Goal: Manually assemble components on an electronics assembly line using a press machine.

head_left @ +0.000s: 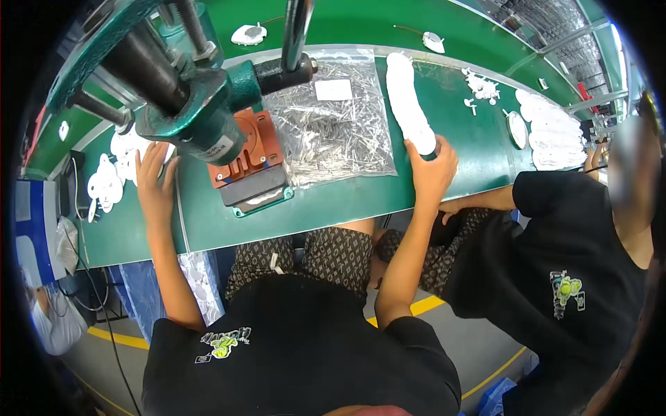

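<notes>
My right hand [434, 172] curls its thumb and fingers around the near end of a long overlapping row of white plastic discs [408, 97] lying on the green table. Left of the hand press, my left hand [154, 187] stretches its fingers apart over white flat plastic parts [123, 147]; whether it touches them I cannot tell. More white rounded parts [105, 184] lie just beyond its left side. Between my hands stands the green hand press [191, 114], above an orange fixture [260, 135] with a dark block in front.
A clear bag of small metal pins [336, 135] lies right of the press. Further right are small white pieces [480, 86] and a large pile of white discs [551, 132]. A co-worker in a black shirt [555, 256] sits close on my right. A steel press lever [297, 35] rises above the bag.
</notes>
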Action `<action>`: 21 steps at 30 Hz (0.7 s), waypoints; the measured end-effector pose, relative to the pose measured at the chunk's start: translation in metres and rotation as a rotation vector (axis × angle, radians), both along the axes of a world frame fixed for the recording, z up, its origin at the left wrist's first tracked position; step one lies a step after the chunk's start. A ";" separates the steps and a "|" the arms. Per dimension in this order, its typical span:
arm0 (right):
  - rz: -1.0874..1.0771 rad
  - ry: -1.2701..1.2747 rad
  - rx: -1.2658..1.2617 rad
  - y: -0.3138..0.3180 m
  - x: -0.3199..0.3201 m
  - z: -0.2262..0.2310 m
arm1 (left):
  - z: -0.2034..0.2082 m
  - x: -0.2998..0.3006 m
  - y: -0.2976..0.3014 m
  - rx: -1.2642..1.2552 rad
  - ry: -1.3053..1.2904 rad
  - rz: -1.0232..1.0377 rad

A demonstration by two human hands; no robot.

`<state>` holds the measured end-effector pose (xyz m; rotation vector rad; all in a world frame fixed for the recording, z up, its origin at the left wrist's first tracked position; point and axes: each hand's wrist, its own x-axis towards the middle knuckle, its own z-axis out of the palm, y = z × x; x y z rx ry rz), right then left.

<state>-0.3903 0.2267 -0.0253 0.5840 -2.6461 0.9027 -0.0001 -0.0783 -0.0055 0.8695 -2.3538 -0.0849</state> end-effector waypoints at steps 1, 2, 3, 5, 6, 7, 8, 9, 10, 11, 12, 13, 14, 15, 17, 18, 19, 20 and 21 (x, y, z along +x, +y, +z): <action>-0.004 0.000 0.000 -0.004 -0.003 0.003 | 0.001 -0.001 0.001 -0.011 0.050 -0.005; -0.008 -0.024 -0.012 -0.013 -0.006 0.008 | 0.004 -0.005 0.000 0.009 0.074 0.003; -0.012 -0.049 -0.025 -0.018 -0.007 0.010 | 0.003 -0.005 0.001 0.005 0.072 0.002; -0.032 -0.009 0.022 -0.021 -0.003 0.007 | -0.002 0.000 0.007 0.141 0.082 0.036; -0.052 0.033 0.072 -0.022 0.000 0.006 | 0.000 -0.002 0.006 0.152 0.115 0.033; -0.047 0.032 0.070 -0.022 0.002 0.006 | 0.001 -0.003 0.006 0.150 0.113 0.038; -0.057 0.056 0.090 -0.023 0.004 0.007 | 0.002 -0.001 0.008 0.159 0.130 0.047; -0.067 0.080 0.110 -0.024 0.007 0.007 | 0.002 0.000 0.009 0.167 0.147 0.056; -0.054 0.076 0.111 -0.025 0.013 0.010 | 0.003 -0.001 0.009 0.168 0.189 0.054; -0.030 0.052 -0.097 -0.024 0.022 0.014 | 0.005 -0.003 0.012 0.158 0.197 0.062; -0.009 0.023 -0.306 -0.022 0.031 0.017 | 0.008 -0.005 0.016 0.154 0.206 0.063; 0.006 0.012 -0.302 -0.018 0.047 0.015 | 0.012 -0.007 0.022 0.149 0.215 0.065; 0.084 -0.081 -0.405 -0.012 0.069 0.013 | 0.016 -0.007 0.030 0.171 0.205 0.017; 0.155 -0.178 -0.513 -0.013 0.089 0.010 | 0.021 -0.008 0.042 0.156 0.158 -0.002; 0.542 -0.034 -0.389 -0.024 0.115 0.011 | 0.016 -0.002 0.064 0.318 0.116 -0.051; 0.586 0.012 -0.327 -0.032 0.123 0.015 | 0.016 -0.003 0.074 0.369 0.077 -0.060; 0.629 0.059 -0.263 -0.041 0.129 0.018 | 0.016 -0.002 0.080 0.420 0.039 -0.069; 0.588 0.075 -0.183 -0.046 0.131 0.016 | 0.010 -0.001 0.084 0.367 0.037 -0.085; 0.585 0.076 -0.180 -0.049 0.134 0.017 | 0.009 0.000 0.086 0.369 0.038 -0.089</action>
